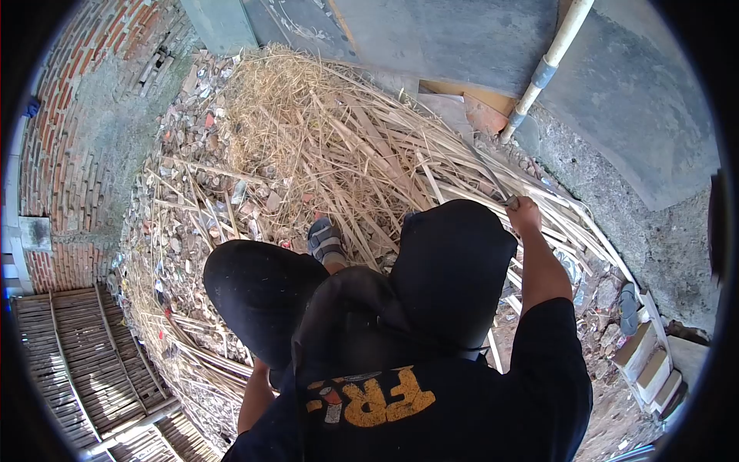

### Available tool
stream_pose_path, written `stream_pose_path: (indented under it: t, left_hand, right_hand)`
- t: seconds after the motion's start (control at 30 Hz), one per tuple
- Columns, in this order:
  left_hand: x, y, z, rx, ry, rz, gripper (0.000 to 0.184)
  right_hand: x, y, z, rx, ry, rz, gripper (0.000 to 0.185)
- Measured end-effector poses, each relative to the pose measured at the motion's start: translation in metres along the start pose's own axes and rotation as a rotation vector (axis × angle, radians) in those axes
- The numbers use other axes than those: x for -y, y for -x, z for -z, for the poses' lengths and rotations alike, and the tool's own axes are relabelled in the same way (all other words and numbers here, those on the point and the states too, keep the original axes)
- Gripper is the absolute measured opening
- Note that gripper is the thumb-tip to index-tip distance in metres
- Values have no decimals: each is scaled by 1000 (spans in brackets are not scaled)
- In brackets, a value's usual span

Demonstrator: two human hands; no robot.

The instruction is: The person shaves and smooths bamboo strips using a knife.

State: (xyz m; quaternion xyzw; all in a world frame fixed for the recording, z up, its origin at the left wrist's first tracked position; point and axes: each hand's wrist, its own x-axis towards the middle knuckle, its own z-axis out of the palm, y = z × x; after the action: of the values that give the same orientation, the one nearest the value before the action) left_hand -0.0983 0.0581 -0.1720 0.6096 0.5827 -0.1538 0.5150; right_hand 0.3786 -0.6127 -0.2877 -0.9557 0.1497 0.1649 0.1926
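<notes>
My right hand point(523, 215) is closed round the handle end of a long thin tool point(493, 179), which looks like a blade and points up and to the left over the strips. Beneath it lies a heap of split bamboo or wood strips point(369, 146). At the lower left, my left forearm shows beside my bent knee; the fingers of my left hand are hidden, and whether they hold anything cannot be made out.
Dry straw point(269, 92) lies on the heap above rubble ground. A brick wall point(65, 177) stands left, with a slatted bamboo panel point(81, 354) below it. Grey sheets and a pale pole point(558, 48) are at upper right. A loose sandal point(629, 308) lies right.
</notes>
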Motion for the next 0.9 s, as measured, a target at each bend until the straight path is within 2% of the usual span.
stream_pose_path:
  t: [0.07,0.27,0.37,0.47,0.63,0.9]
  left_hand:
    - [-2,0,1,-2,1,-4,65]
    - [-6,4,6,-21,4,-11,63]
    - [-5,6,8,-23,8,-7,61]
    - [-5,9,9,-29,6,-4,60]
    - [-2,8,6,-21,18,6,58]
    - [3,4,4,-10,41,-14,55]
  right_hand:
    - [0,-6,3,-78,147,87,43]
    - [-3,-43,-4,22,47,39,36]
    - [6,-36,-5,-206,329,121,38]
    - [16,-46,13,53,208,25,38]
    - [23,-28,14,134,288,-5,36]
    - [-3,5,-22,-58,300,78,31]
